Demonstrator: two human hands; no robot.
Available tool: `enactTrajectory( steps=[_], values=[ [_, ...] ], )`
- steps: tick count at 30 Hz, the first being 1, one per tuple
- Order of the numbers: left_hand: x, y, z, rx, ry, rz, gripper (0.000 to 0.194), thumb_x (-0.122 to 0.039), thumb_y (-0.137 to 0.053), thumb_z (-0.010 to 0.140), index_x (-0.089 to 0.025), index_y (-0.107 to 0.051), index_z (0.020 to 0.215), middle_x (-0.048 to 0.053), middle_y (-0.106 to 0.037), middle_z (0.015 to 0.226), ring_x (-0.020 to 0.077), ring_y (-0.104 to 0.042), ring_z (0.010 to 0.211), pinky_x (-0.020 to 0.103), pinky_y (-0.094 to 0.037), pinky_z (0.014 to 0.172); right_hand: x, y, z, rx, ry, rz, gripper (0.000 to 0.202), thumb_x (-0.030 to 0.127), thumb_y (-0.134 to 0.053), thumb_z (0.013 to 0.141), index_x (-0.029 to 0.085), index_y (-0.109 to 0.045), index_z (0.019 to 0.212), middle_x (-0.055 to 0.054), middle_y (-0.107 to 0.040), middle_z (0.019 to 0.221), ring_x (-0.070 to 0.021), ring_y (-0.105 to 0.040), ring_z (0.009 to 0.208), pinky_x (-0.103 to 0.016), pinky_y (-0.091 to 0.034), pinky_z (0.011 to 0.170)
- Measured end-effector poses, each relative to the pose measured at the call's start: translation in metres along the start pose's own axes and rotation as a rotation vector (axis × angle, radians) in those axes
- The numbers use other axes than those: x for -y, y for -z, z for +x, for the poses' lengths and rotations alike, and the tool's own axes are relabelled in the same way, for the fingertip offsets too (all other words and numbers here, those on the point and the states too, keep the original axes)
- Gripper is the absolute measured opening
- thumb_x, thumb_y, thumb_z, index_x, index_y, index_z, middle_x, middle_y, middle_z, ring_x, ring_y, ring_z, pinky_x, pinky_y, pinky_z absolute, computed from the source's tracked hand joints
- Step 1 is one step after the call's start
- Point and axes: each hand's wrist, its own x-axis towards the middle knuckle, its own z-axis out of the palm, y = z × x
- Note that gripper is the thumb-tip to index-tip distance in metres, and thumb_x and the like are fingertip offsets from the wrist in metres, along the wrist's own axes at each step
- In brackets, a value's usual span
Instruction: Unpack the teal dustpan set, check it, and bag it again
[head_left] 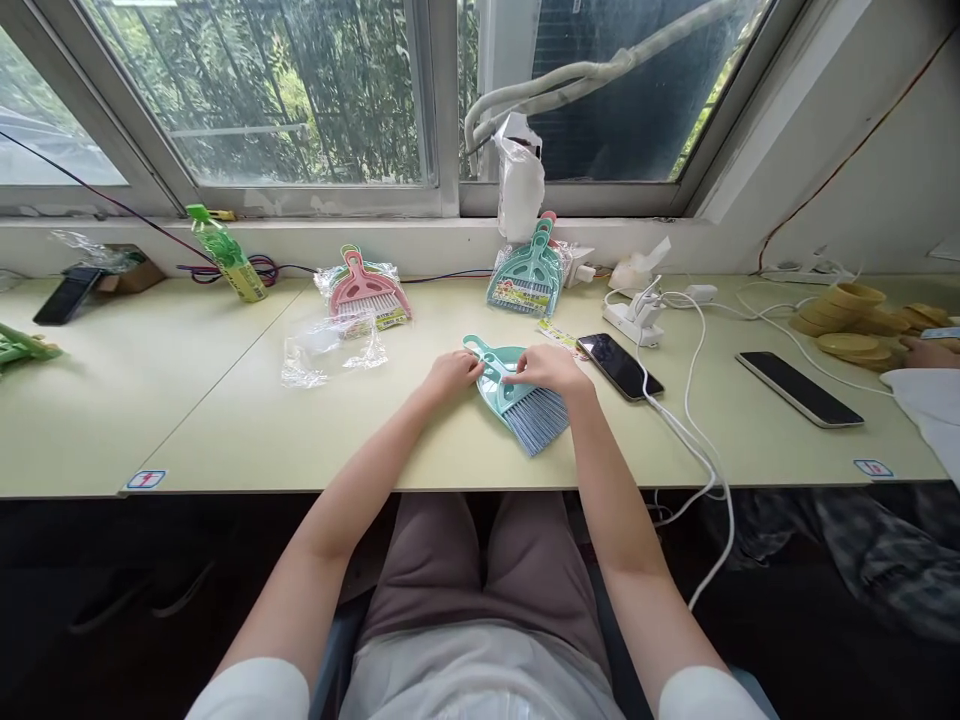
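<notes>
Long pale yellow-green table point(262, 440) under sliding windows point(300, 90) with worn grey frames, greenery point(352, 80) and dark railings outside, daylight coming through. White wall point(832, 130) slopes at right, thin reddish cable point(847, 170) running down it; white ledge point(427, 236) below the glass. Floor point(75, 640) under the table is very dark, details unclear.

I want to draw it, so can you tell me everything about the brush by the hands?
The brush has a light teal handle, which looks like plastic, and a wide fan of grey-blue bristles. It lies slanted over the teal dustpan, bristles pointing towards the person and to the right. The right hand touches it; the left hand is near its handle end.
</notes>
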Motion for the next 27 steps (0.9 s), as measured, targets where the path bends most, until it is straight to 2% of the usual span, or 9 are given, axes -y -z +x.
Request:
enactTrajectory(
  steps=[5,11,17,20,22,25,27],
  values=[
    [0.0,0.001,-0.001,-0.002,0.007,0.026,0.046,-0.038,-0.033,0.095,-0.018,-0.067,0.073,0.01,-0.068,0.09,0.0207,-0.06,0.081,0.031,-0.038,0.068,0.001,0.001,-0.001,-0.027,-0.045,-0.049,0.037,0.056,-0.066,0.075,0.021,-0.077,0.081,-0.008,-0.072,0.081,-0.0217,-0.063,0.081,-0.027,-0.037,0.066],
    [0.003,0.004,-0.002,-0.007,0.022,0.006,0.045,-0.038,-0.034,0.094,-0.017,-0.068,0.074,0.01,-0.068,0.089,0.0215,-0.06,0.082,0.031,-0.038,0.07,0.004,-0.002,0.0,0.039,-0.005,-0.024,0.026,0.049,-0.07,0.072,0.024,-0.076,0.077,-0.004,-0.072,0.079,-0.0204,-0.063,0.079,-0.026,-0.037,0.064],
    [0.008,0.001,-0.001,-0.014,-0.039,-0.012,0.048,-0.04,-0.032,0.094,-0.018,-0.067,0.071,0.01,-0.068,0.087,0.021,-0.06,0.082,0.031,-0.039,0.071,0.007,-0.003,0.003,-0.06,-0.006,0.037,0.026,0.047,-0.065,0.075,0.024,-0.074,0.08,-0.004,-0.071,0.082,-0.0194,-0.062,0.082,-0.026,-0.036,0.064],
    [0.006,0.003,-0.001,0.055,-0.164,-0.167,0.044,-0.038,-0.037,0.09,-0.018,-0.065,0.063,0.007,-0.067,0.078,0.0189,-0.059,0.075,0.03,-0.039,0.071,0.007,-0.003,0.004,-0.167,-0.024,0.081,0.029,0.048,-0.062,0.079,0.023,-0.073,0.088,-0.005,-0.072,0.091,-0.0196,-0.061,0.087,-0.025,-0.037,0.067],
    [0.005,0.005,-0.001,0.133,-0.22,-0.323,0.037,-0.034,-0.042,0.085,-0.017,-0.065,0.061,0.005,-0.067,0.077,0.0164,-0.057,0.071,0.028,-0.04,0.071,0.008,-0.004,0.005,-0.194,-0.021,0.088,0.029,0.047,-0.059,0.081,0.023,-0.072,0.091,-0.006,-0.071,0.094,-0.0196,-0.061,0.089,-0.026,-0.037,0.067],
    [0.007,0.011,-0.002,0.259,-0.214,-0.596,0.032,-0.029,-0.042,0.082,-0.014,-0.067,0.071,0.005,-0.067,0.08,0.0136,-0.056,0.067,0.026,-0.044,0.067,0.006,-0.006,0.006,-0.139,0.019,0.103,0.027,0.046,-0.059,0.081,0.023,-0.071,0.091,-0.004,-0.07,0.096,-0.0192,-0.061,0.09,-0.026,-0.036,0.065],
    [0.011,0.015,-0.003,0.261,-0.2,-0.673,0.03,-0.025,-0.041,0.082,-0.013,-0.068,0.079,0.005,-0.067,0.08,0.0132,-0.057,0.067,0.025,-0.046,0.065,0.004,-0.007,0.006,-0.098,0.031,0.099,0.027,0.047,-0.061,0.08,0.023,-0.071,0.088,-0.004,-0.07,0.095,-0.0191,-0.06,0.09,-0.026,-0.035,0.065]
  ],
)
